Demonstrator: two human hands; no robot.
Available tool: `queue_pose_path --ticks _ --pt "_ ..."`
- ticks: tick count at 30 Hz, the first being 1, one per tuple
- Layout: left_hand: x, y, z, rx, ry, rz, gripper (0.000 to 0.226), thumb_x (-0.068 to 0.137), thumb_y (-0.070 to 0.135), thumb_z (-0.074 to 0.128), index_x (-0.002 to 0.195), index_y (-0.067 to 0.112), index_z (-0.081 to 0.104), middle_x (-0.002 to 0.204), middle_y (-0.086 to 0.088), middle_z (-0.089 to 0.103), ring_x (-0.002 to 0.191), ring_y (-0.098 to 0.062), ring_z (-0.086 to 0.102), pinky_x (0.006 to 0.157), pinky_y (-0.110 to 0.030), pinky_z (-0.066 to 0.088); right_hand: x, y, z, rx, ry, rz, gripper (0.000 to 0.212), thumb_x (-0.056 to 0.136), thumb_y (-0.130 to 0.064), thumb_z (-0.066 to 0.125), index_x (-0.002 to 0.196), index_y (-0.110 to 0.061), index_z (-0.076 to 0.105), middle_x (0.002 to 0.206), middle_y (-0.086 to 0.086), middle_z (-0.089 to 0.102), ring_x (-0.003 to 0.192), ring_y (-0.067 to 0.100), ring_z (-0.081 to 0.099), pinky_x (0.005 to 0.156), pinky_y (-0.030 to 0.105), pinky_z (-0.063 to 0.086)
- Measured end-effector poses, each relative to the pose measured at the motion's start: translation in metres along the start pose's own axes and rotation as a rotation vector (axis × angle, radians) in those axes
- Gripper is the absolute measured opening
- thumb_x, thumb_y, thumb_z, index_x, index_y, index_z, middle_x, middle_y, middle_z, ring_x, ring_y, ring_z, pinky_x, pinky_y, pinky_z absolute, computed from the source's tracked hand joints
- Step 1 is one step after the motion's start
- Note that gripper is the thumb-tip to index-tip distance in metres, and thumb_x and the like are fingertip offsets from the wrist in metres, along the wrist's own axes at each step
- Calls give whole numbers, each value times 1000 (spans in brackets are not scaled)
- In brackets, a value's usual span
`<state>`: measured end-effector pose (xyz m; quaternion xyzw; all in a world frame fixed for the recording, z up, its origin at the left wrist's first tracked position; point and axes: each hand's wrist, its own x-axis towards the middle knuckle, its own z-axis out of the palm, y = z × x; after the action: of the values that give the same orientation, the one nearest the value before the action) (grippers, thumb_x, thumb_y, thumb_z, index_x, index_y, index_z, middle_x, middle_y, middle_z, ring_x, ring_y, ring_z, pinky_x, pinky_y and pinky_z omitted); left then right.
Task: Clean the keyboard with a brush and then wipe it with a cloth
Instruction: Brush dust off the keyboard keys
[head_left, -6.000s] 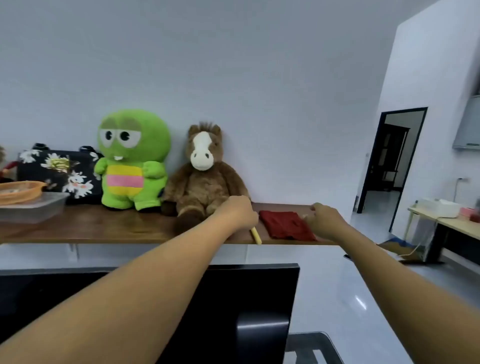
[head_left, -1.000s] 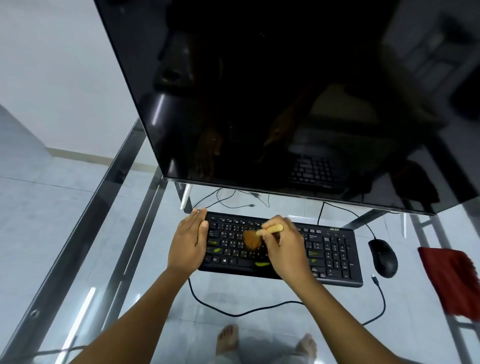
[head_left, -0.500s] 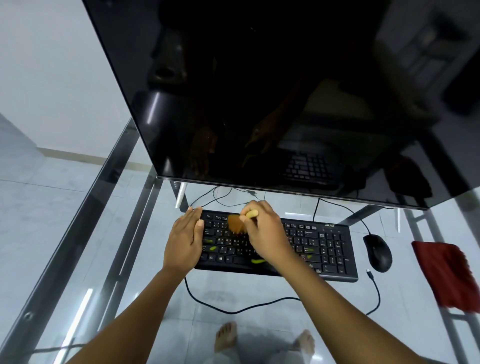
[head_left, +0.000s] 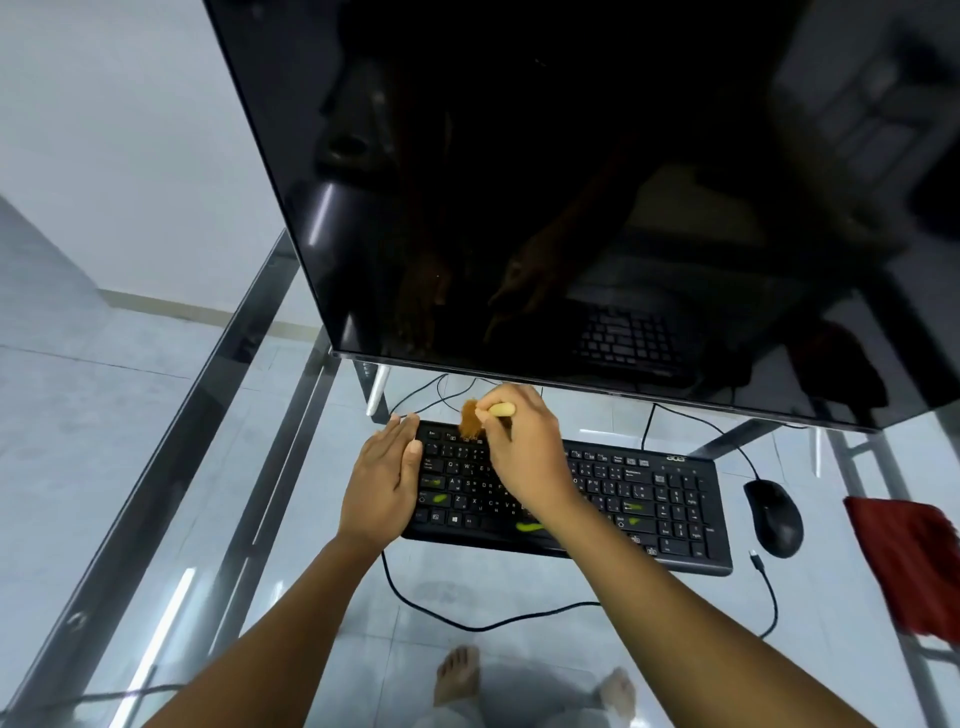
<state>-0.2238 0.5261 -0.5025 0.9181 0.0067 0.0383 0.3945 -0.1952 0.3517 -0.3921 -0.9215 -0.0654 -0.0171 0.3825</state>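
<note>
A black keyboard (head_left: 644, 499) lies on the glass desk (head_left: 291, 519) below the monitor, with small green smears on some keys. My right hand (head_left: 524, 457) is closed around a brush (head_left: 472, 418) with a pale handle and brown bristles; the bristles touch the keyboard's top-left rows. My left hand (head_left: 382, 480) rests flat with fingers together against the keyboard's left end. A red cloth (head_left: 914, 561) lies at the desk's right edge.
A large dark monitor (head_left: 571, 182) hangs over the far half of the desk. A black mouse (head_left: 774, 517) sits right of the keyboard, its cable and the keyboard cable looping across the glass. My bare feet show through the glass below.
Six seconds ago both hands reached at a shelf with the brush and cloth. Over the last second the brush has swept from the keyboard's middle rows up and left to its top-left corner.
</note>
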Motion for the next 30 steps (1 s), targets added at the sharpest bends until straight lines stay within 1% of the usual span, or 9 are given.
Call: queue_pose_path --ticks 4,7,10,11,14,18,22,26,30 --pt "0 0 -1 3 6 8 60 99 51 17 145 20 41 148 3 43 142 -8 27 117 -26 15 -9 9 -6 20 -133 -20 12 91 -12 63 86 -22 65 84 -7 69 73 11 65 66 23 53" --pt "0 0 0 4 -1 8 60 100 51 17 145 19 40 149 3 42 142 -8 25 118 -28 14 -13 18 -18 -14 1 -2 8 92 -12 63 88 -19 65 85 -9 64 68 4 57 61 14 44" --pt "-1 0 0 8 2 3 61 99 52 16 145 19 40 149 3 41 142 -8 25 118 -29 14 -25 24 -23 45 -181 8 9 93 -12 62 89 -19 65 76 -9 70 68 12 66 64 25 57" --pt "-1 -1 0 8 2 0 61 99 52 16 145 19 40 149 3 41 143 -7 25 118 -30 15 -28 26 -25 11 -199 9 9 92 -11 63 88 -19 66 78 -9 69 64 12 64 60 25 55" --pt "0 0 1 4 -5 -4 61 99 52 16 145 20 40 149 4 41 142 -7 25 119 -30 15 -38 27 -34 32 12 51 14 90 -8 64 85 -20 66 83 -7 65 63 6 58 58 14 43" --pt "0 -1 1 14 8 -7 61 99 52 16 145 20 40 149 3 41 142 -9 26 119 -35 18 -61 23 -31 189 -287 111 13 92 -7 61 86 -18 64 75 -12 73 72 14 69 73 34 59" --pt "0 -1 2 14 -2 -7 61 99 52 16 146 20 39 150 3 41 142 -8 26 119 -32 16 -70 26 -30 169 -18 144 16 92 -13 63 83 -26 62 72 -11 69 64 8 64 59 27 54" --pt "0 -1 2 37 13 0 59 100 49 18 145 18 40 148 1 43 142 -10 27 118 -29 15 -71 11 -17 351 -284 232 8 93 -13 64 88 -18 63 74 -8 73 73 21 71 73 40 60" --pt "0 2 2 23 -4 0 60 100 49 18 145 17 39 149 1 42 142 -9 26 118 -28 14 -58 17 -21 248 -92 182 10 94 -15 60 84 -19 60 75 -11 73 62 19 64 61 36 56"
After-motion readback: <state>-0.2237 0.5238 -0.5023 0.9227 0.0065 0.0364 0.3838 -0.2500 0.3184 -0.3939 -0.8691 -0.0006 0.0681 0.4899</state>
